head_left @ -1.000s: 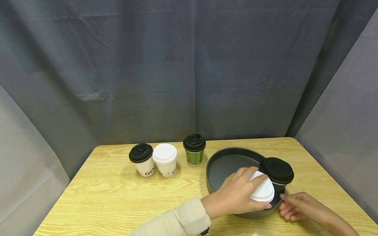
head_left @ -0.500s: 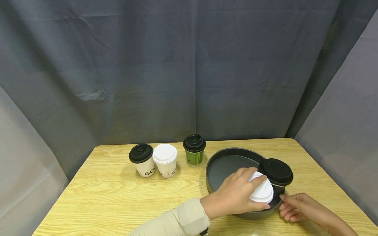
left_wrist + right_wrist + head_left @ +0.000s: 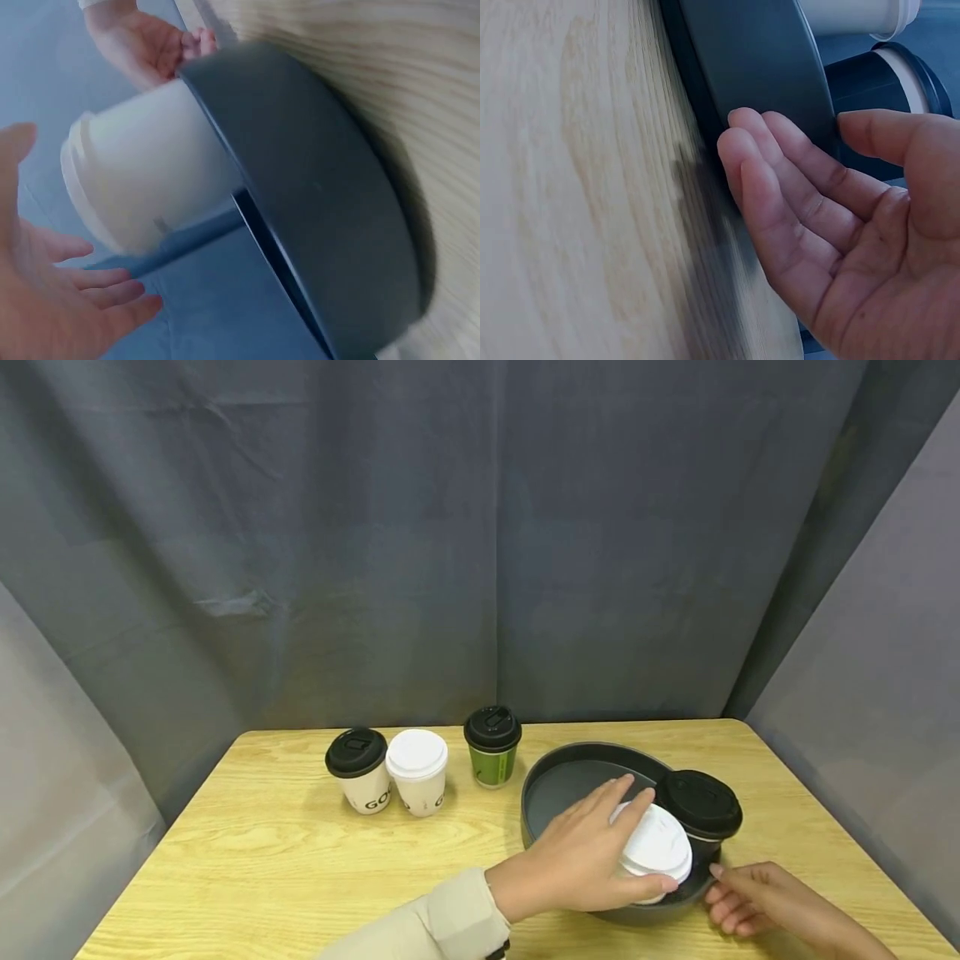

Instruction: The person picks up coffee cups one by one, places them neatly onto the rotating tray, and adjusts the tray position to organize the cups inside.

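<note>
A paper cup with a white lid (image 3: 658, 843) stands inside the round dark pan (image 3: 547, 764), close to its near right side. My left hand (image 3: 573, 860) is beside this cup, fingers spread; in the left wrist view a gap shows between the fingers and the white cup (image 3: 157, 161). Right of it in the pan stands a black cup with a black lid (image 3: 701, 806). My right hand (image 3: 772, 902) pinches the pan's near right rim. In the right wrist view the thumb lies at the rim and the curled fingers (image 3: 754, 161) lie against the dark outer wall.
Left of the pan, a green cup with a black lid (image 3: 492, 747) stands on the wooden table (image 3: 262, 860). Farther left are a white-lidded cup (image 3: 417, 772) and a black-lidded white cup (image 3: 360, 772), side by side. Grey curtains (image 3: 375, 543) hang behind.
My left hand has let go of the white-lidded cup and drawn slightly left, its fingers spreading. The cup now sits more upright in the pan. My right hand stays at the rim.
</note>
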